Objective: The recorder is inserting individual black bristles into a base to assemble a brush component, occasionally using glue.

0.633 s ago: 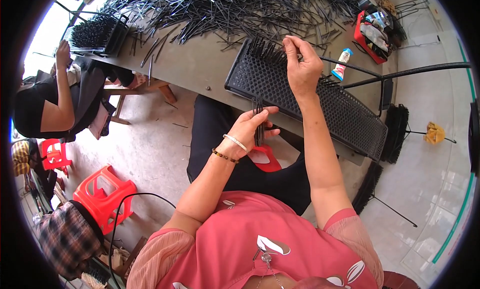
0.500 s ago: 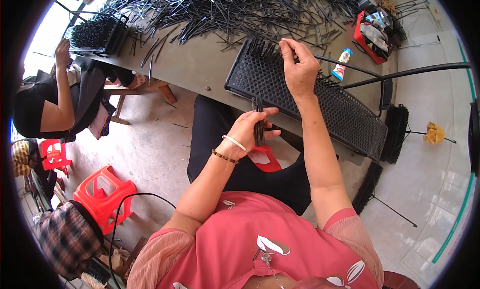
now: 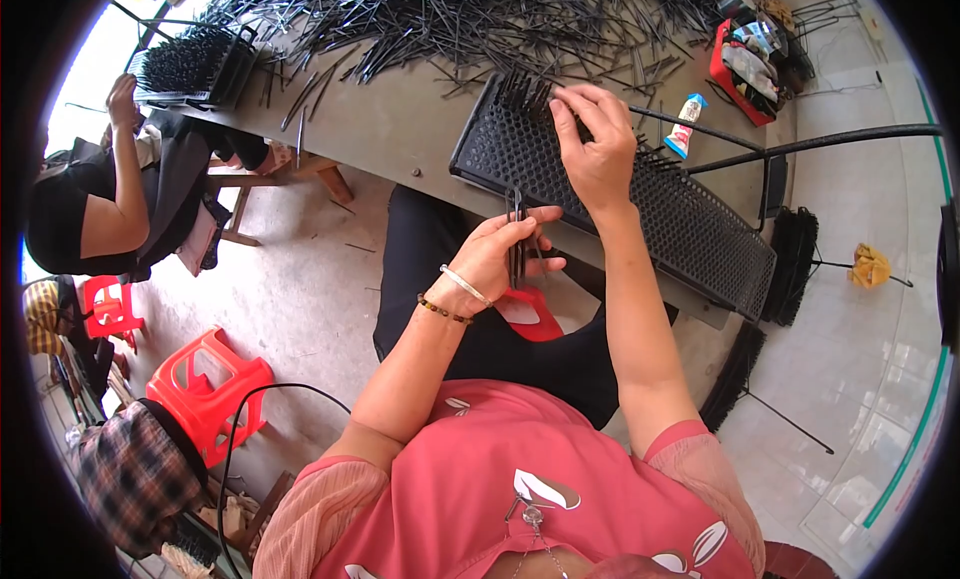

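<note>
A long black board (image 3: 700, 241), full of round holes, lies slantwise across the table's near edge. Short black sticks (image 3: 522, 95) stand upright in its far-left holes, and another row shows behind my right wrist. My left hand (image 3: 500, 247) is closed around a small bundle of thin black sticks (image 3: 517, 264) just in front of the board. Over the board's far side, my right hand (image 3: 600, 144) has thumb and forefinger pinched beside the standing sticks. What lies between those fingertips, if anything, is too small to make out.
A large heap of loose black sticks (image 3: 440, 24) covers the table's far part. A wrapped snack (image 3: 685, 127) and a red box (image 3: 740, 79) are at the right, near black rods (image 3: 830, 144). At left, another person (image 3: 115, 214) sits by a similar bristled board (image 3: 190, 69). Red stools (image 3: 210, 389) stand behind.
My right hand has shifted slightly left and lower, bringing its fingertips closer to the standing sticks. The bundle in my left hand has barely moved, its sticks a little more spread at the top.
</note>
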A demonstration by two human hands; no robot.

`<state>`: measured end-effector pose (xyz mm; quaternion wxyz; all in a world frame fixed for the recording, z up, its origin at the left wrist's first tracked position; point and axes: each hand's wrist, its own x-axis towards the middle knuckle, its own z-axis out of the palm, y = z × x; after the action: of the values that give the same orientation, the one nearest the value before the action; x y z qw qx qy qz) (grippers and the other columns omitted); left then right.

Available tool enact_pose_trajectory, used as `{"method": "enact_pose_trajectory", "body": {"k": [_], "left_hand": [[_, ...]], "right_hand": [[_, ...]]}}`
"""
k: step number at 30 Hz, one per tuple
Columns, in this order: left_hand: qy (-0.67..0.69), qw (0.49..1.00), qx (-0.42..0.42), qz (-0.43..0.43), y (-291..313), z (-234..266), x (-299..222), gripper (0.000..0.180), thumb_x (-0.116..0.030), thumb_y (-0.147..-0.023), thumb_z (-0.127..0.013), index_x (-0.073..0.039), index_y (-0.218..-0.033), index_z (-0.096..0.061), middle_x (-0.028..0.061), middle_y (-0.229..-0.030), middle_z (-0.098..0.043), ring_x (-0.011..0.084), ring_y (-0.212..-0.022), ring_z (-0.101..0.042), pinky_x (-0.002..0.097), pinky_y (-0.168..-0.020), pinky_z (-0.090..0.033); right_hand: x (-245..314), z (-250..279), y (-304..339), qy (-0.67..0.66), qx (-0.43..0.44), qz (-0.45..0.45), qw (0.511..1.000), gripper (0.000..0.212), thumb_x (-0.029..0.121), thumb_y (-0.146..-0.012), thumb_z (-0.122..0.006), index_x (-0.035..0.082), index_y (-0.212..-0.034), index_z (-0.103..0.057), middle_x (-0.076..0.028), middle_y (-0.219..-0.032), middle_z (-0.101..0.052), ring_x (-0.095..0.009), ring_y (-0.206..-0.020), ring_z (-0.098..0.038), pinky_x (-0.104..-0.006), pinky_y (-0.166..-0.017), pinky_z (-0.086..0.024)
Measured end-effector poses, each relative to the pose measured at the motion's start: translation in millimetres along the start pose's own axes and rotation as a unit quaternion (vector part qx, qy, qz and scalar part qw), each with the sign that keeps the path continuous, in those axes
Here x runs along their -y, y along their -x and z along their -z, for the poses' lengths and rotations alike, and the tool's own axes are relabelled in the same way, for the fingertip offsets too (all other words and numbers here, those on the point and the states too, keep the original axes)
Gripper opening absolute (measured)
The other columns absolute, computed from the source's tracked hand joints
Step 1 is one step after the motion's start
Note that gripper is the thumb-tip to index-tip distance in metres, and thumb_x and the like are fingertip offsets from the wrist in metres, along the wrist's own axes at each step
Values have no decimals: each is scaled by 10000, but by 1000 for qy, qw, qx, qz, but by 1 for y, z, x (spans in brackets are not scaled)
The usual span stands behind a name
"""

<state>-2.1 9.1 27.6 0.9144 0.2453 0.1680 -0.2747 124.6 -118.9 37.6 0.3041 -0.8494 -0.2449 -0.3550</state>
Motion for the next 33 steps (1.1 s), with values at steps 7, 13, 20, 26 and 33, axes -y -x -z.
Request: {"method": "enact_pose_trajectory", "body": {"k": [7, 13, 20, 26, 33], "left_hand": [[41, 996, 74, -1, 3, 5, -3, 289, -121, -921, -464, 70, -1111, -566, 108, -901, -583, 182, -841, -588, 430, -802, -558], [57, 995, 83, 8, 1, 3, 6, 203, -126, -924, -480, 34, -1017, -562, 114, -917, -588, 205, -856, -595, 436, -806, -555], [25, 999, 43, 3, -2, 0, 6, 191, -136, -924, -510, 27, -1006, -568, 104, -910, -587, 221, -856, -602, 421, -816, -550], [23, 999, 49, -3, -4, 8, 9, 231, -136, -933, -487, 46, -1051, -563, 138, -939, -626, 255, -872, -637, 428, -829, -544], [-19, 997, 74, 12, -3, 5, 4, 268, -157, -951, -446, 61, -1066, -551, 193, -985, -637, 303, -912, -647, 401, -828, -541]], "right_hand": [[20, 48, 22, -332, 351, -306, 820, 184, 125, -882, -628, -56, -898, -657, -49, -808, -641, -96, -726, -583, -237, -657, -481], [23, 64, 32, -486, 369, -439, 659, 161, 101, -843, -660, -56, -876, -652, -49, -682, -625, -97, -546, -573, -223, -492, -465], [19, 64, 41, -443, 342, -429, 709, 125, 72, -857, -633, -41, -907, -651, -47, -795, -654, -82, -673, -598, -207, -607, -487], [25, 65, 39, -459, 344, -466, 674, 129, 66, -853, -636, -38, -929, -650, -50, -812, -657, -83, -698, -602, -203, -628, -488], [25, 60, 44, -468, 316, -466, 681, 131, 54, -849, -639, -32, -947, -650, -48, -802, -658, -89, -724, -605, -214, -667, -496]]}}
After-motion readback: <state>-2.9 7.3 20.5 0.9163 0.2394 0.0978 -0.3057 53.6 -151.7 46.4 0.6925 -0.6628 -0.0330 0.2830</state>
